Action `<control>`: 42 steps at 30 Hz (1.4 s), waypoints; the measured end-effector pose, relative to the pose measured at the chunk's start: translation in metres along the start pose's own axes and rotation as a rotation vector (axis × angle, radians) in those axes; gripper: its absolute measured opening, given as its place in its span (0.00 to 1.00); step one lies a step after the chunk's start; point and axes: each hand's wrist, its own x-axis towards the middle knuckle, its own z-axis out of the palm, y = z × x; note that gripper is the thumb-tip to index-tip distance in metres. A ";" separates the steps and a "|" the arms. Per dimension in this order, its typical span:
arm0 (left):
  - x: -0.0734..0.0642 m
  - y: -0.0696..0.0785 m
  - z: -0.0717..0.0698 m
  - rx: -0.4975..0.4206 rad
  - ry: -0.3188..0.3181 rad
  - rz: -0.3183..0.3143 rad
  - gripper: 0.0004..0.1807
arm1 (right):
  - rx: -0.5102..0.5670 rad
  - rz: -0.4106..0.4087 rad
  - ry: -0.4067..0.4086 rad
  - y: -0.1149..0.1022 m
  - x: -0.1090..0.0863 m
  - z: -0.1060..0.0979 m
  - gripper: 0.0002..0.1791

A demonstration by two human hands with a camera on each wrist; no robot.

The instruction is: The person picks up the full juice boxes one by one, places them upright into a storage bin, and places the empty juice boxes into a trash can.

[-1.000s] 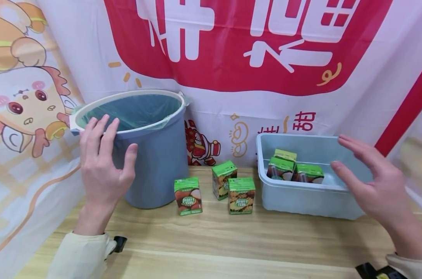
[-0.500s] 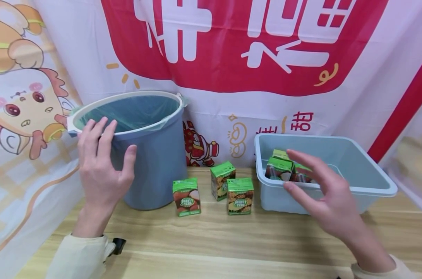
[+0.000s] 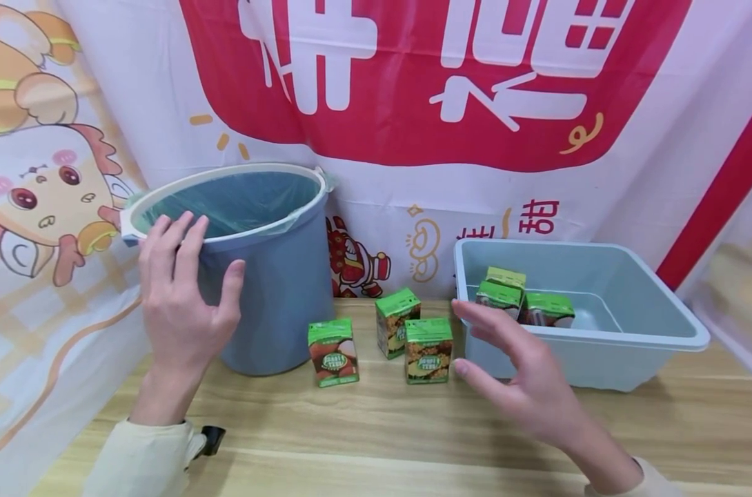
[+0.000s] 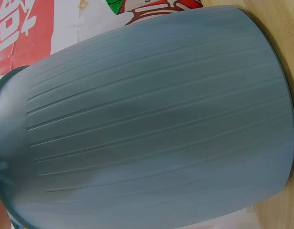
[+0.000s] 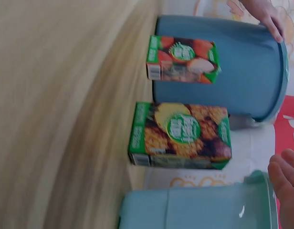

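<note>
Wood-grain tabletop (image 3: 326, 428), pale streak (image 3: 326, 457) across near part. Far side: white cloth backdrop (image 3: 382, 181), large red patch (image 3: 401, 131) with white characters (image 3: 341, 62). Left: cartoon animal (image 3: 47, 183) on checked cloth (image 3: 16, 304). Right: slanting red stripe (image 3: 733, 183).

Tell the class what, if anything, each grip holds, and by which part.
The right grip holds nothing. The left grip is at the near rim of the blue bin; whether it holds it cannot be told.
</note>
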 end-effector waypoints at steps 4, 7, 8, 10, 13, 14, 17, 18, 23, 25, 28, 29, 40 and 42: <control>0.000 0.000 0.000 0.000 0.000 0.001 0.39 | -0.024 0.008 -0.049 0.000 -0.002 0.009 0.41; 0.000 0.000 0.000 0.002 -0.003 0.002 0.38 | -0.045 0.006 -0.086 0.003 -0.004 0.014 0.43; 0.000 0.000 0.000 0.003 -0.003 0.003 0.38 | -0.051 0.004 -0.097 0.003 -0.005 0.015 0.44; 0.000 0.000 -0.001 0.007 -0.007 0.003 0.38 | -0.058 -0.004 -0.114 0.004 -0.006 0.018 0.46; 0.000 0.000 -0.001 0.008 -0.005 0.006 0.39 | -0.043 0.008 -0.130 0.005 -0.007 0.022 0.47; 0.000 0.000 -0.001 0.011 -0.004 0.009 0.39 | -0.036 0.014 -0.132 0.006 -0.007 0.023 0.47; 0.001 -0.001 -0.001 0.013 0.003 0.016 0.38 | -0.011 0.029 -0.134 0.011 -0.009 0.026 0.46; 0.001 -0.001 -0.001 0.017 0.004 0.018 0.38 | -0.005 0.034 -0.135 0.012 -0.009 0.026 0.45; 0.000 -0.001 -0.001 0.019 0.003 0.022 0.37 | 0.005 0.039 -0.133 0.018 -0.011 0.029 0.44; -0.001 -0.002 0.000 0.016 0.003 0.021 0.37 | 0.027 0.035 -0.131 0.018 -0.011 0.030 0.44; -0.001 -0.002 0.001 0.018 0.002 0.021 0.37 | 0.080 0.031 -0.135 0.017 -0.011 0.031 0.41; -0.001 -0.002 0.001 0.017 0.002 0.020 0.37 | 0.097 0.032 -0.137 0.016 -0.011 0.031 0.41; -0.001 -0.002 0.002 0.011 0.010 0.026 0.36 | -0.014 0.095 -0.084 0.010 -0.008 0.036 0.39; 0.000 -0.002 0.002 0.009 0.012 0.028 0.36 | -0.049 0.124 -0.085 0.009 -0.007 0.037 0.40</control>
